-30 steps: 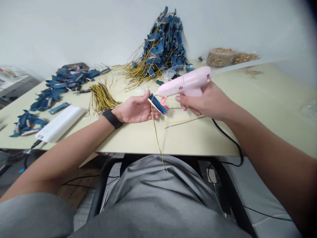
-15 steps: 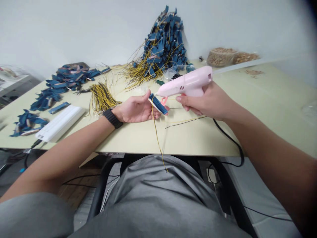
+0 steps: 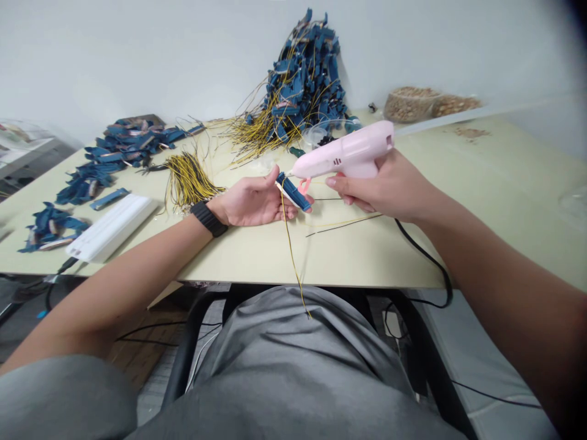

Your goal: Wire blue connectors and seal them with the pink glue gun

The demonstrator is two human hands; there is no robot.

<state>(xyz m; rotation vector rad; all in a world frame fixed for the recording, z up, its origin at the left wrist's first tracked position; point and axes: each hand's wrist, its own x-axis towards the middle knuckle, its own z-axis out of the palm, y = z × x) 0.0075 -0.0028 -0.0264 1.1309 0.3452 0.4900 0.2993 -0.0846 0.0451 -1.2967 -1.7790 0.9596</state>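
Observation:
My left hand [image 3: 257, 200], palm up over the table, grips a small blue plastic part [image 3: 294, 192] between thumb and fingers. From that part a thin yellow-and-black wire [image 3: 290, 247] hangs over the table edge onto my lap. My right hand [image 3: 389, 186] is closed round the handle of a pale pink hot glue gun [image 3: 343, 150]. The gun's nozzle points left and sits at the upper end of the blue part; whether it touches cannot be made out. A pink-orange loop-shaped piece of the gun shows just below its barrel.
A tall heap of wired blue parts [image 3: 302, 79] stands against the wall. More blue parts [image 3: 123, 146] lie left, beside a yellow-and-black wire bundle [image 3: 188, 180] and a white power strip [image 3: 114, 229]. Tubs of brown bits [image 3: 410, 105] stand back right. The gun's black cord [image 3: 426, 263] loops over the edge.

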